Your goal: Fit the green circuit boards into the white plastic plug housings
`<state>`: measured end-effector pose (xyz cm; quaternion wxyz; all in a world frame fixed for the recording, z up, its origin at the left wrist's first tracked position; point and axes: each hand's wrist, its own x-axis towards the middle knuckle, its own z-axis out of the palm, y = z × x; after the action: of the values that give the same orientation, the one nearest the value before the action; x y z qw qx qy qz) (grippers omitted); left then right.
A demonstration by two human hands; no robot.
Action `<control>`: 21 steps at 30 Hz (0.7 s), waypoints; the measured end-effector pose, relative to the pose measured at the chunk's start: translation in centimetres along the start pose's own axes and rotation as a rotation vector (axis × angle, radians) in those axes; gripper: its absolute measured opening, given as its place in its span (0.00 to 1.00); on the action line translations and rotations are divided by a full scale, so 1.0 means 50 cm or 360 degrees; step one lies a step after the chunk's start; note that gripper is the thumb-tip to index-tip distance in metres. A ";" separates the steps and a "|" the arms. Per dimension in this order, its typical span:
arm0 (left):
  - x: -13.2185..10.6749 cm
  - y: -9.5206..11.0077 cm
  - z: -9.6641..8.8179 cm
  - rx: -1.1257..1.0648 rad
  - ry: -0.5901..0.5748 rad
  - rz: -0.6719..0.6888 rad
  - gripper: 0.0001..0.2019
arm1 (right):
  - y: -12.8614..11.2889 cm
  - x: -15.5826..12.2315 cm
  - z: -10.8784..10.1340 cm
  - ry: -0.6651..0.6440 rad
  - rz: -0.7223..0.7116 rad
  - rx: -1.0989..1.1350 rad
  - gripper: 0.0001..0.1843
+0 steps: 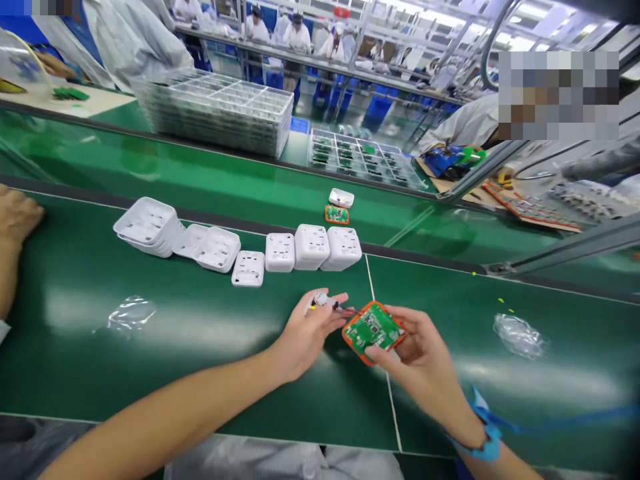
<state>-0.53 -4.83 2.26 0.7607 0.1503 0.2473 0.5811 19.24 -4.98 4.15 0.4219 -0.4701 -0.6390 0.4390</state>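
Observation:
My right hand grips a green circuit board set in an orange frame, thumb on its face and fingers at its far edge. Just left of it, my left hand is closed on a small white part, whose exact kind I cannot make out. Dark wires run from that part towards the board's upper left edge. A blue wrist strap with a blue cord circles my right wrist. Beyond my hands stand stacks of white plastic housings, and a single white cover lies nearer.
Nested white shells stand further left. Crumpled clear plastic lies at the left and another clear plastic bundle at the right. Another orange-framed board sits on the green belt beyond. Clear trays are stacked behind. Another person's hand rests far left.

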 end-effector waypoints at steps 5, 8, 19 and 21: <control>0.022 0.008 -0.013 0.0452 0.0063 0.0026 0.21 | 0.022 -0.043 0.019 -0.0385 0.0163 -0.0244 0.23; 0.028 0.008 -0.022 0.0612 -0.0013 -0.0035 0.21 | 0.023 -0.016 0.021 -0.0379 -0.0127 -0.0663 0.15; 0.035 -0.008 -0.030 0.0714 0.0216 -0.0108 0.27 | 0.055 0.078 0.034 -0.0429 -0.0567 -0.0413 0.03; 0.034 -0.015 -0.028 0.0744 0.0206 -0.0109 0.26 | 0.050 0.073 0.033 -0.0444 -0.0643 -0.0378 0.01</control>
<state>-0.36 -3.48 0.36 0.7071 0.2760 0.4282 0.4903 17.52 -1.30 1.78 0.3507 -0.3142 -0.8188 0.3284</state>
